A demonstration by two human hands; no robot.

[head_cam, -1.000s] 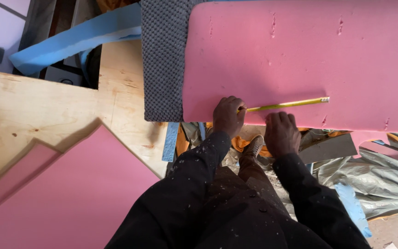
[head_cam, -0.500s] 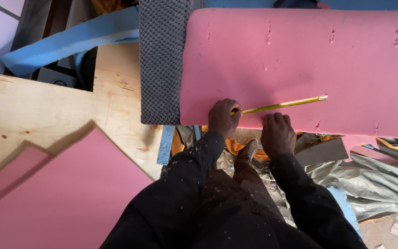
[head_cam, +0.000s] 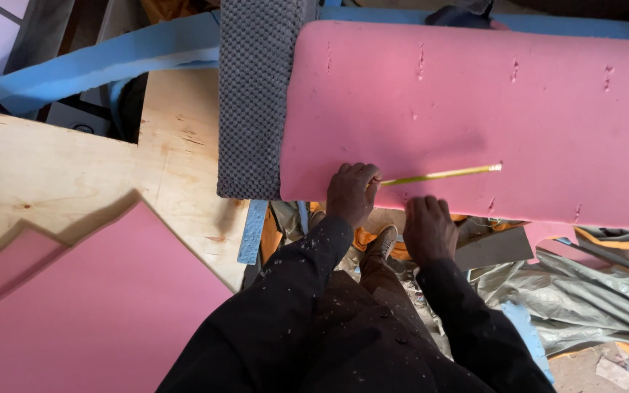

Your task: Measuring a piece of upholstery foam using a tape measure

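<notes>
Head view only: left hand [head_cam: 351,192] clenched around the near end of a thin yellow-green strip of measuring tape [head_cam: 442,175], lying flat on the thick pink foam slab [head_cam: 475,102] close to its front edge. Long axis running rightward from that fist, tipped slightly upward, metal tip far out. Right hand [head_cam: 427,230] just below the strip, fingers curled over the slab's edge, gripping foam, nearer the strip's middle.
</notes>
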